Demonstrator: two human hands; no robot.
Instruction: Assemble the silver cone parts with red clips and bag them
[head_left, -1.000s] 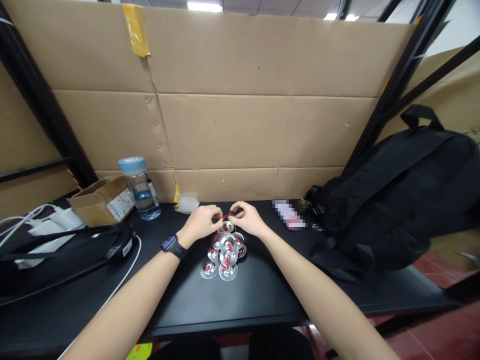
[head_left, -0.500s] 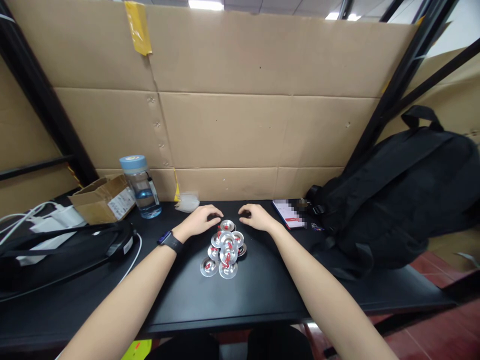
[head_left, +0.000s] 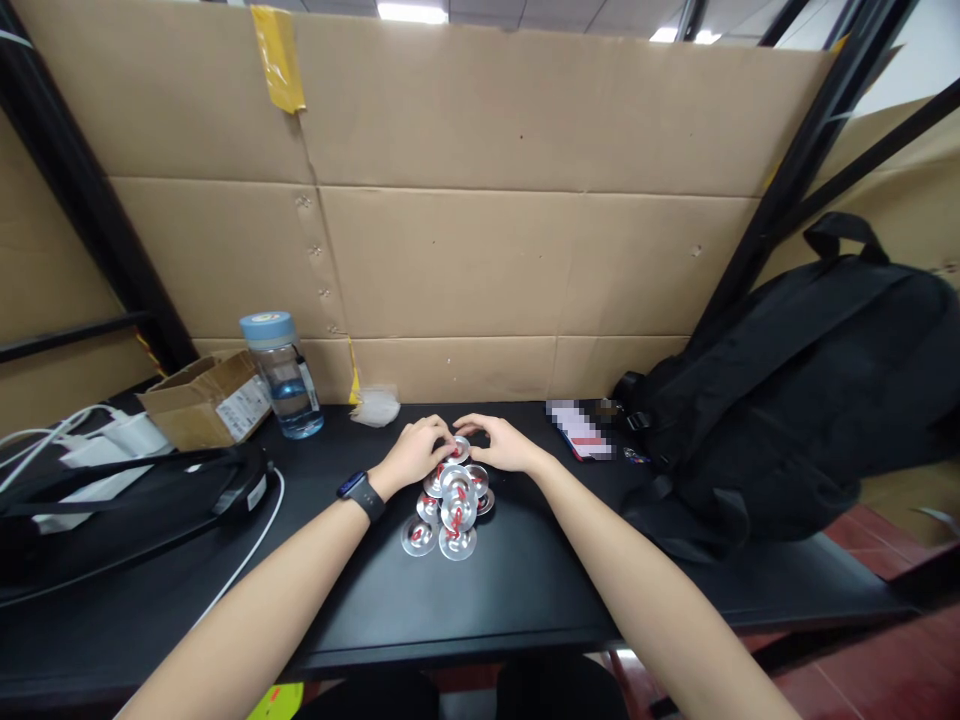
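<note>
A heap of small silver metal discs with red bits [head_left: 450, 510] sits mid black surface [head_left: 525, 590], likely for easy reach. At its 12 o'clock the left hand [head_left: 415, 455] and right hand [head_left: 504, 446] meet fingertips on 1 disc. I cannot tell whether either grip has closed.

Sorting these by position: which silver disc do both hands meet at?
The round silver metal disc at the far end of the cluster, nearest the cardboard wall; left hand and right hand flank it, the others lie nearer.

Black table [head_left: 487, 600] carries metal discs [head_left: 450, 512], a water bottle [head_left: 283, 378], cardboard box [head_left: 201, 402] and backpack [head_left: 787, 400]
</note>
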